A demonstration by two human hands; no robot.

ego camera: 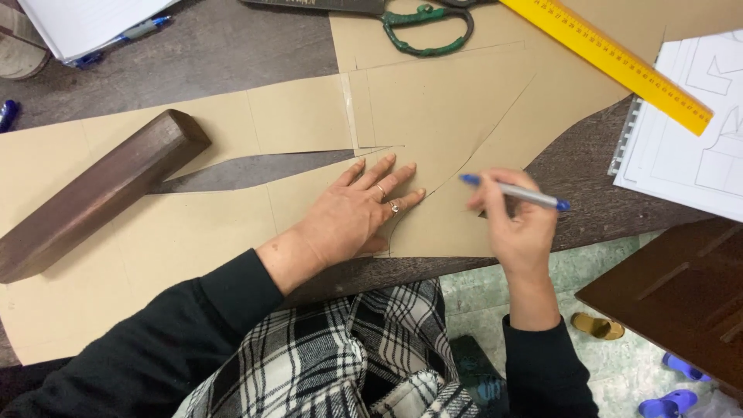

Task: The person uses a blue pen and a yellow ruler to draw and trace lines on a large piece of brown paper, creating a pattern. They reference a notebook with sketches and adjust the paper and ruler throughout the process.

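Note:
My left hand [362,207] lies flat, fingers spread, on a sheet of brown pattern paper [433,101] spread over a dark wooden table [240,46]. Rings show on two of its fingers. My right hand [515,224] grips a blue and silver pen [517,193], held level above the paper's right edge, just right of a drawn curved line. The brown paper has a long wedge-shaped slit [255,170] cut into it left of my left hand.
A dark wooden block [97,193] rests on the paper at left. Green-handled scissors [422,23] and a yellow ruler [611,58] lie at the top. White drawing sheets [696,131] sit at right, a notebook [81,23] at top left. Sandals lie on the floor below.

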